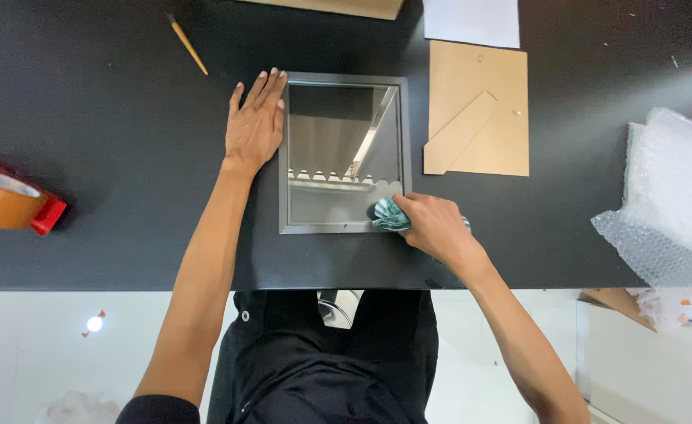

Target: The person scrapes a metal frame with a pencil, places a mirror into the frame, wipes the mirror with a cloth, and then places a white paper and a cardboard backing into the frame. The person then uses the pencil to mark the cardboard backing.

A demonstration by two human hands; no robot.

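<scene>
Near the black bench's front edge, the flat, open left hand (pixel 256 122) steadies the grey rectangular picture frame (pixel 344 154) while the right hand (pixel 432 228) grips a green cloth (pixel 389 214); uneven pressure could shift the frame.

grey picture frame (pixel 344 228) flat on table | teal cloth (pixel 389 215) bunched at its corner

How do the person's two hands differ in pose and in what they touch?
The left hand lies flat and open, fingers spread, on the picture frame's left edge; the right hand is curled around a teal cloth at the frame's lower right corner. The left holds nothing; the right grips the cloth. Both are bare and rest on the frame.
</scene>
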